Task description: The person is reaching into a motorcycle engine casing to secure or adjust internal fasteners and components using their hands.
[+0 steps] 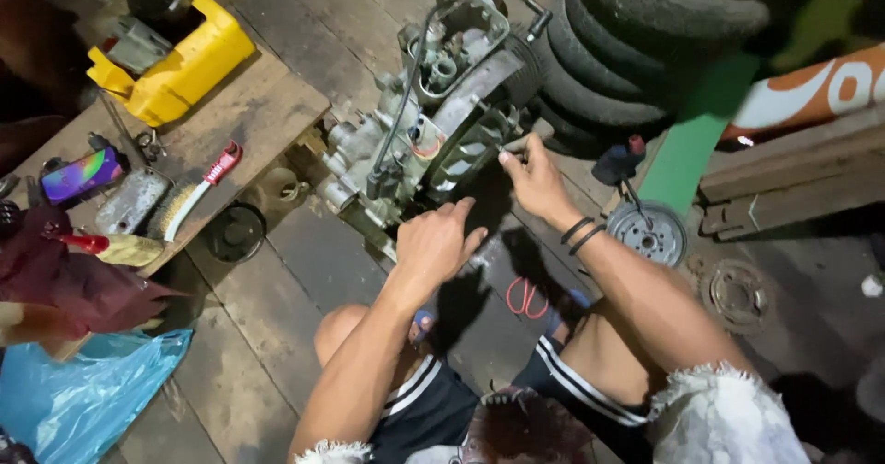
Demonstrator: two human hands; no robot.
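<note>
A grey metal engine block (419,123) with a black cable over it lies on the plank floor in front of me. My left hand (433,241) rests, fingers loosely curled, against the engine's near lower side and holds nothing. My right hand (533,180) pinches a small thin tool or part at the engine's right edge; the item is too small to name. Black bands circle my right wrist. My knees are just below the hands.
Stacked black tyres (627,49) sit behind the engine. A low wooden board (249,114) at left carries a yellow container (184,68), a wire brush (189,201) and a phone (81,175). Round metal discs (650,234) and red-handled scissors (525,296) lie on the floor; a blue bag (83,390) at lower left.
</note>
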